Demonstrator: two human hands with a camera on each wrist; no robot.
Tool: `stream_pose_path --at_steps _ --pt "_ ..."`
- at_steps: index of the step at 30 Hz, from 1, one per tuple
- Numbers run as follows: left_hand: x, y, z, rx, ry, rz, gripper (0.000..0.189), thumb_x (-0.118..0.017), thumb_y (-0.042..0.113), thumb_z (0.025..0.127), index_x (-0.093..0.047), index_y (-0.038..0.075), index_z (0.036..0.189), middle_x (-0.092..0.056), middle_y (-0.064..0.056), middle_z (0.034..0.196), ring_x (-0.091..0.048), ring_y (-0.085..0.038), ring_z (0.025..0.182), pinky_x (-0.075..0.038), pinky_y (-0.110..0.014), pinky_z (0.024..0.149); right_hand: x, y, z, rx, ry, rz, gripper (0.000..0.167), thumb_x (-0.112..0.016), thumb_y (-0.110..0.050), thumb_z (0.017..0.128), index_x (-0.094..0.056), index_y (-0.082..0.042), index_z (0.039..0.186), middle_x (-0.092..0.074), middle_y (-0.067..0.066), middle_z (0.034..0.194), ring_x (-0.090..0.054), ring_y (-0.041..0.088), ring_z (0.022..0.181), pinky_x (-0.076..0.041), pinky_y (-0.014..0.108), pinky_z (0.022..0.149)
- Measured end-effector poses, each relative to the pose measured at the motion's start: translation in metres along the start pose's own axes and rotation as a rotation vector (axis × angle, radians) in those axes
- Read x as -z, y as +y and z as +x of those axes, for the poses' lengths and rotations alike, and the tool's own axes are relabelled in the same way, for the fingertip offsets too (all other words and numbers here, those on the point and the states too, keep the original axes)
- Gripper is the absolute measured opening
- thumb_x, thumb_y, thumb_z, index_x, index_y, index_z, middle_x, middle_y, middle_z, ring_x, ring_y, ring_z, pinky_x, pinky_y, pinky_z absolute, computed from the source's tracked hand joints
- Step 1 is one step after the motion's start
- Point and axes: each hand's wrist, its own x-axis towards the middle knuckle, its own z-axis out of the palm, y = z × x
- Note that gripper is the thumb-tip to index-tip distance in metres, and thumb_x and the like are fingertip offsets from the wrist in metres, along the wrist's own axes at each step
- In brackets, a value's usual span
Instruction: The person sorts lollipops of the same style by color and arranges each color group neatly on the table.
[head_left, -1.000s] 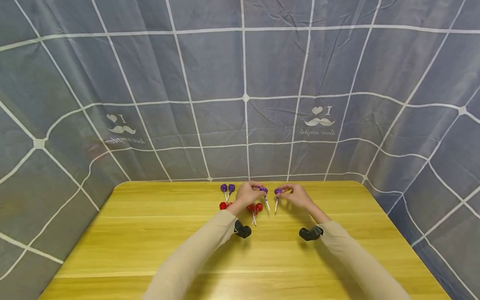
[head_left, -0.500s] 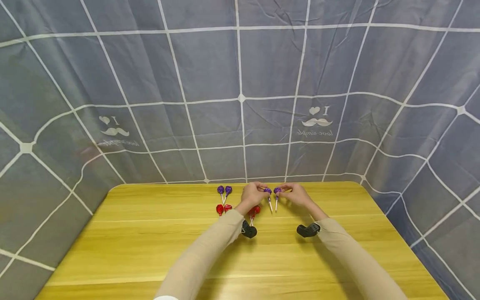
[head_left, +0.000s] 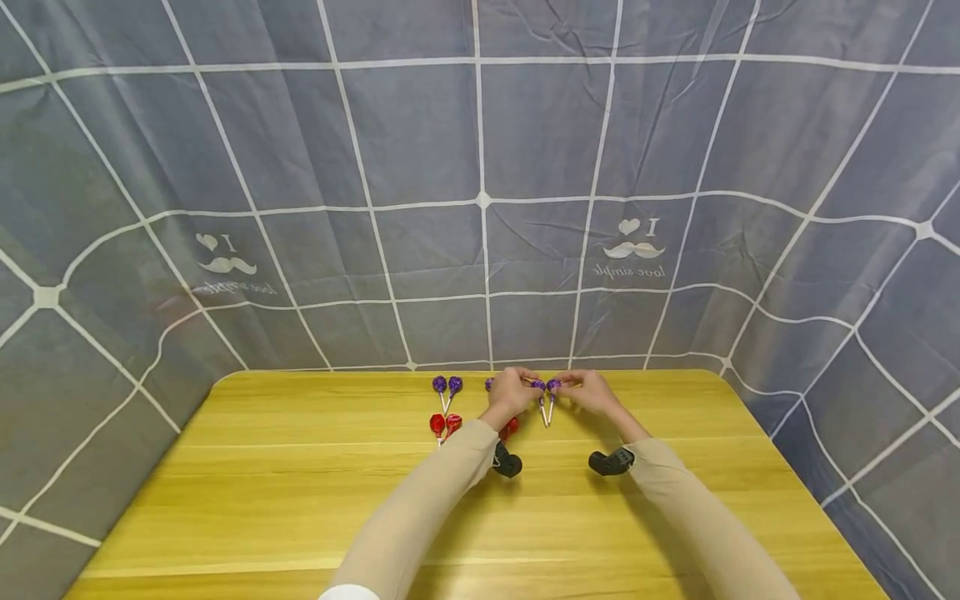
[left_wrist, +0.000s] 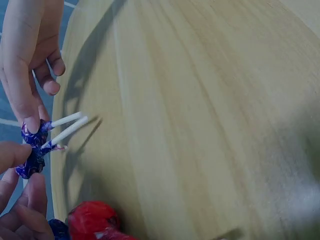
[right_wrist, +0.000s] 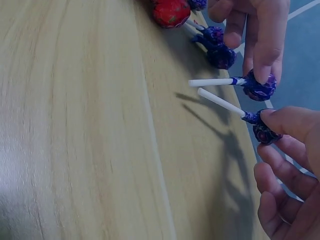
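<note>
Near the far edge of the table, my left hand [head_left: 513, 393] pinches a purple-wrapped lollipop [right_wrist: 260, 86] by its head. Just to the right, my right hand [head_left: 591, 392] holds a second purple lollipop [right_wrist: 265, 132] between thumb and fingers. Both white sticks point back toward me, their ends close together, with the heads slightly apart in the right wrist view. Partly hidden by my left hand and wrist are a red lollipop [head_left: 512, 427] and another purple head [head_left: 489, 384]. In the right wrist view, more purple lollipops [right_wrist: 221, 56] lie beyond my left hand.
Left of my hands lie two purple lollipops [head_left: 455, 384] with crossing sticks, and two red lollipops [head_left: 437, 423] in front of them. The wooden table [head_left: 300, 500] ends at a grey curtain [head_left: 420, 250] with white lines. A black device sits on each wrist.
My hands have come closer together, bringing the two held lollipops side by side and their stick ends nearly together. My left forearm has shifted right, and a purple head now shows left of that hand.
</note>
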Motion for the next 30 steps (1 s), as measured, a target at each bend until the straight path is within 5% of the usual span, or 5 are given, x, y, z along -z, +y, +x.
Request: stream_pose_path --at_steps 6,30 --pt "-0.007 -0.002 0.0 0.008 -0.014 0.019 0.022 -0.075 0.018 0.082 -0.075 0.012 0.104 -0.075 -0.004 0.095 -0.069 -0.014 0.082 -0.047 -0.02 0.06 -0.002 0.004 -0.003 0.008 -0.003 -0.001 0.029 -0.068 -0.013 0.086 -0.068 0.005 0.109 -0.07 0.02 0.093 -0.058 0.014 0.056 -0.046 0.023 0.05" --pt "-0.018 0.0 0.004 -0.012 0.045 0.187 0.02 -0.076 0.019 0.083 -0.075 0.011 0.101 -0.074 -0.002 0.101 -0.068 -0.019 0.087 -0.051 -0.027 0.069 -0.01 0.008 -0.004 -0.053 0.031 -0.036 0.027 -0.068 -0.015 0.086 -0.068 0.003 0.107 -0.073 0.016 0.087 -0.056 0.009 0.058 -0.044 0.022 0.054"
